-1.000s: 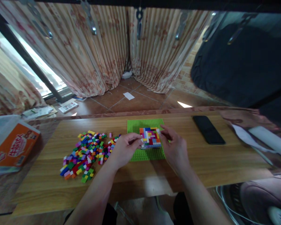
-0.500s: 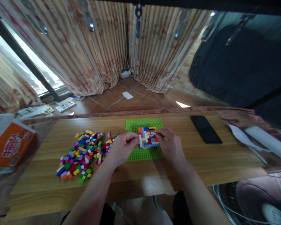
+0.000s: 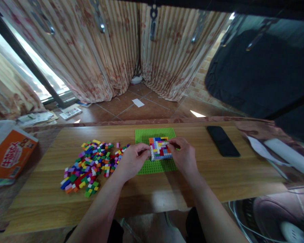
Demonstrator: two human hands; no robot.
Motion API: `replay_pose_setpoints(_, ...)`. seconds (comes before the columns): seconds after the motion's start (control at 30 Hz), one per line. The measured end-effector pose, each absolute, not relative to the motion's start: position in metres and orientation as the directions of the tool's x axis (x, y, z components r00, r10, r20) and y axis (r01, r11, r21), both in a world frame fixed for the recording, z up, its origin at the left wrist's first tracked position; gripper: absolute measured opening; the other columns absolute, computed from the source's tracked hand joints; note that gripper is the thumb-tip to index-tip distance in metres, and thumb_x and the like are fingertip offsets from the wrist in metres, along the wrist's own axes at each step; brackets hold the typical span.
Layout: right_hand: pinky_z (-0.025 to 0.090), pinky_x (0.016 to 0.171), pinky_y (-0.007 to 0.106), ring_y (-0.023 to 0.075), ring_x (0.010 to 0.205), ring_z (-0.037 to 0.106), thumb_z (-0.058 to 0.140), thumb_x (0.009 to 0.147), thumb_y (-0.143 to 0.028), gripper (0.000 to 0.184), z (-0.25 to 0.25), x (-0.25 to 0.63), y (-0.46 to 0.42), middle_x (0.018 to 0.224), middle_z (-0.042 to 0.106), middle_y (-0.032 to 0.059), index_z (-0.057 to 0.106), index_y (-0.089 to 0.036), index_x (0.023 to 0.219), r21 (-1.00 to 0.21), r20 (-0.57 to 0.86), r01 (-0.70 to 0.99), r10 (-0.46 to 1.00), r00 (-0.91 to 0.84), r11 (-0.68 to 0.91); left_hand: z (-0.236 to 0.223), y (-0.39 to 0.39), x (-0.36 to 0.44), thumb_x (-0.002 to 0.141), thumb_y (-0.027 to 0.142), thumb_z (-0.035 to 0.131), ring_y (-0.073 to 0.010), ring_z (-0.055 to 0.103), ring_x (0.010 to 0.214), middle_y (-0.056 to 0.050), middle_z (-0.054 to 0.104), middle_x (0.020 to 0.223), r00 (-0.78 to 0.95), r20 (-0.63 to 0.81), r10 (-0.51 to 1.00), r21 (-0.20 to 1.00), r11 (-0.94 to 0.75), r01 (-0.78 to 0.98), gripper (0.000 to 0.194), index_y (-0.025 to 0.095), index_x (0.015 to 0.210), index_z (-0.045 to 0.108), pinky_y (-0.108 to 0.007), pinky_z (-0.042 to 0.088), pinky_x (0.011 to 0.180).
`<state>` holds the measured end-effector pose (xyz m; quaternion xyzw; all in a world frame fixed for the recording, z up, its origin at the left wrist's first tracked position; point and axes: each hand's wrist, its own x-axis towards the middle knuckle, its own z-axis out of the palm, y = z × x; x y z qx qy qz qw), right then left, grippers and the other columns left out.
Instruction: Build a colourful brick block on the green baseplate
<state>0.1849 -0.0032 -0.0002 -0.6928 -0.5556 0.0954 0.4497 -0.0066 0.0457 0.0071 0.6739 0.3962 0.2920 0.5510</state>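
A flat block of many-coloured toy bricks [image 3: 160, 151] sits on a green studded baseplate [image 3: 155, 167] in the middle of the wooden table. At the block's left edge, the thumb and forefinger of my left hand [image 3: 132, 160] are closed against it. My right hand [image 3: 183, 155] reaches over the right part of the block, fingertips pinched on a small white brick [image 3: 164, 144] just at its top surface. Whether that brick touches the studs is hard to tell. The right fingers cover the block's upper right corner. Left of my left hand spreads a pile of loose bricks [image 3: 91, 165].
A black phone [image 3: 223, 141] lies to the right on the wooden table [image 3: 212, 182]. Beyond the table's right end are white papers [image 3: 264, 148]. An orange-labelled plastic box [image 3: 12, 153] stands at the far left. Curtains [image 3: 111, 50] hang behind.
My right hand has moved left from the block's right edge to over its top with the white brick. My left hand stays at the left edge. The view has shifted slightly.
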Motion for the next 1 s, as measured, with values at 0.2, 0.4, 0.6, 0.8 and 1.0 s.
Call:
replay_pose_setpoints(0.2, 0.052, 0.072, 0.032, 0.0187, 0.075, 0.064, 0.061, 0.078, -0.027, 0.016, -0.001, 0.186, -0.003, 0.085, 0.069, 0.0079, 0.071, -0.016, 0.085, -0.785, 0.327, 0.620, 0.853, 0.408, 0.004, 0.002, 0.047, -0.007, 0.083, 0.025, 0.056, -0.0166, 0.066, 0.072, -0.005, 0.072, 0.079, 0.520, -0.012, 0.854, 0.962, -0.131, 0.238, 0.019, 0.015, 0.092, 0.070, -0.027, 0.051, 0.066)
replay_pose_setpoints(0.4, 0.052, 0.068, 0.033, 0.0210, 0.074, 0.067, 0.059, 0.081, -0.043, 0.036, -0.009, 0.195, 0.002, 0.087, 0.073, 0.0105, 0.072, -0.014, 0.095, -0.899, 0.158, 0.421, 0.811, 0.563, -0.117, 0.000, 0.047, -0.008, 0.084, 0.025, 0.054, -0.0168, 0.066, 0.072, -0.004, 0.071, 0.078, 0.512, 0.014, 0.859, 0.941, -0.185, 0.283, 0.018, 0.016, 0.090, 0.068, -0.027, 0.050, 0.065)
replay_pose_setpoints(0.6, 0.052, 0.071, 0.033, 0.0216, 0.078, 0.068, 0.058, 0.081, -0.049, 0.041, -0.019, 0.192, 0.012, 0.087, 0.074, 0.0091, 0.071, -0.014, 0.096, -0.940, 0.078, 0.322, 0.845, 0.529, -0.114, 0.004, 0.042, -0.005, 0.085, 0.032, 0.057, -0.0150, 0.063, 0.063, -0.005, 0.072, 0.078, 0.470, -0.029, 0.882, 0.899, -0.183, 0.399, 0.028, 0.014, 0.105, 0.064, -0.024, 0.044, 0.055)
replay_pose_setpoints(0.8, 0.053, 0.067, 0.031, 0.0211, 0.075, 0.068, 0.061, 0.078, -0.052, 0.046, -0.019, 0.187, 0.016, 0.089, 0.074, 0.0108, 0.071, -0.012, 0.100, -0.936, 0.052, 0.322, 0.850, 0.524, -0.141, 0.005, 0.039, -0.004, 0.083, 0.037, 0.061, -0.0167, 0.067, 0.069, -0.007, 0.074, 0.088, 0.504, -0.050, 0.862, 0.907, -0.172, 0.385, 0.041, 0.015, 0.118, 0.058, -0.025, 0.047, 0.059)
replay_pose_setpoints(1.0, 0.054, 0.065, 0.031, 0.0206, 0.072, 0.068, 0.066, 0.074, -0.051, 0.049, -0.018, 0.185, 0.017, 0.089, 0.075, 0.0112, 0.070, -0.012, 0.103, -0.931, 0.000, 0.315, 0.863, 0.505, -0.184, 0.015, 0.037, -0.003, 0.075, 0.034, 0.070, -0.0209, 0.067, 0.073, -0.007, 0.074, 0.086, 0.493, -0.062, 0.868, 0.848, -0.214, 0.484, 0.058, 0.012, 0.127, 0.055, -0.030, 0.048, 0.063)
